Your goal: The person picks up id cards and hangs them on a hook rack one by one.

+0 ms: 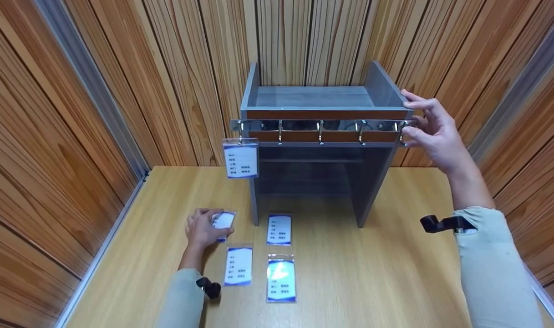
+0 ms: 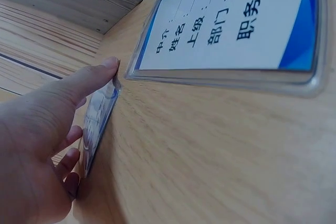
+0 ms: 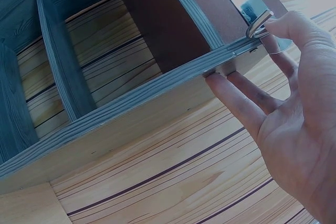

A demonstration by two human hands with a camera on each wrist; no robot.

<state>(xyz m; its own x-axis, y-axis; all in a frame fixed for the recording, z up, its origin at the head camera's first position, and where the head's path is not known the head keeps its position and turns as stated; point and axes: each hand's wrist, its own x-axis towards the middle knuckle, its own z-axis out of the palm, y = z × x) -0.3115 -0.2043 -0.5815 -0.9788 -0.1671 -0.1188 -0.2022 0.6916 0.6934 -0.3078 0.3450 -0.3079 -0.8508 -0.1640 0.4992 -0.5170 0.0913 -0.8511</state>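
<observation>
My left hand [image 1: 203, 230] pinches a clear-sleeved ID badge [image 1: 223, 221] by its sides, at the table's left. In the left wrist view, that badge [image 2: 97, 116] stands tilted on edge between thumb and fingers. My right hand [image 1: 436, 136] grips the right end of a metal hook rail [image 1: 299, 125] on a grey shelf unit [image 1: 377, 182]. Its thumb is at the last hook [image 3: 258, 24], while other fingers touch the side panel [image 3: 157, 95]. Another badge [image 1: 240, 161] hangs from the leftmost hook.
Three more badges lie on the wooden table [image 1: 349, 282]: one near the shelf's foot [image 1: 279, 230], one beside my left wrist [image 1: 238, 266], and a glare-marked badge [image 1: 281, 291] nearest me. Wood-panelled walls [image 1: 204, 68] enclose the table at the back and sides.
</observation>
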